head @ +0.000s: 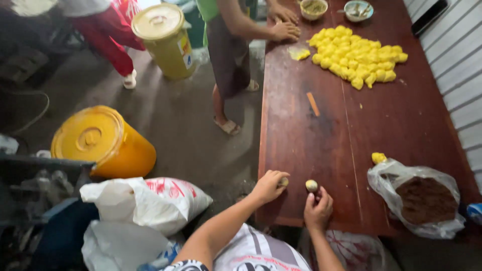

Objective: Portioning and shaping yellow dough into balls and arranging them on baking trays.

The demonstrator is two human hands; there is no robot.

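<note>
So from the head cam I'm looking down at a long dark red wooden table [321,145], and I'll place everything off that. At its near edge the left hand [268,185] has its fingers curled closed around a small pale dough ball [284,181], pinching it right against the tabletop. Just beside it the right hand [317,207] is closed up too, fingertips gripping a second little ball [312,185] that pokes out above them, yellowish with a lighter top. My read is that this is the shaping step, a piece in each hand getting rolled or pinched round, and the next move calls for a light touch so they don't get squashed flat. Both pieces look basically round, so there's no real long axis or pointing direction I can call; they're too small to tell better. Toward the table's far end sits a big heap of yellow dough lumps [357,59], well apart from the hands, and another person's hands [284,31] press on the table near it. On the near right corner there's a plastic bag of brown filling [424,200], with one stray yellow lump [378,157] just beside it.
</note>
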